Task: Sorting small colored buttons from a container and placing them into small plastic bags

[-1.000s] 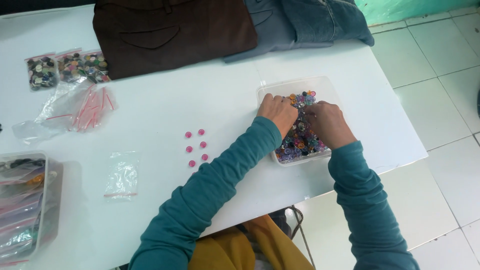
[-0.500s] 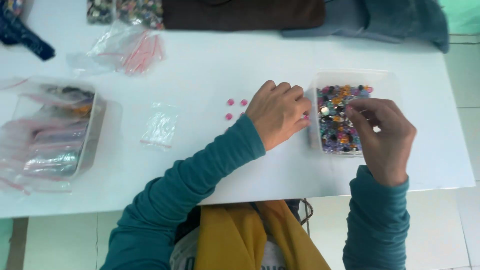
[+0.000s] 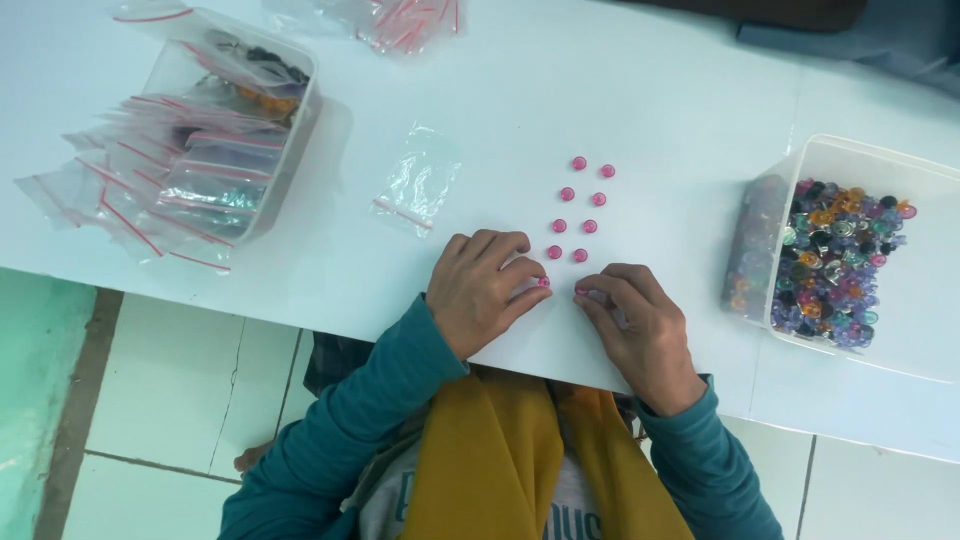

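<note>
Laying pink beads (image 3: pixel 578 210) in two rows on the table (image 3: pixel 650 90). One pink bead (image 3: pixel 542 282) pinched in the left hand (image 3: pixel 480 290), grip nearly closed; another in the right hand (image 3: pixel 635 320) (partly hidden), grip closed too. Both at the rows' near end. Next calls for gentle, straight placing.

- The place looks like a small craft or sorting workplace, set up around a plain white bench (image 3: pixel 640 90).
- At the bench's left end stands a clear tub (image 3: pixel 262 150) stuffed with small zip bags (image 3: pixel 170 165).
- At its right end, an open clear container (image 3: pixel 905 290) holds mixed coloured buttons (image 3: pixel 830 260).
- Below the bench's near edge, a pale tiled floor (image 3: pixel 180 390) shows.
- Folded cloth (image 3: pixel 860 35) lies at the bench's far edge.
</note>
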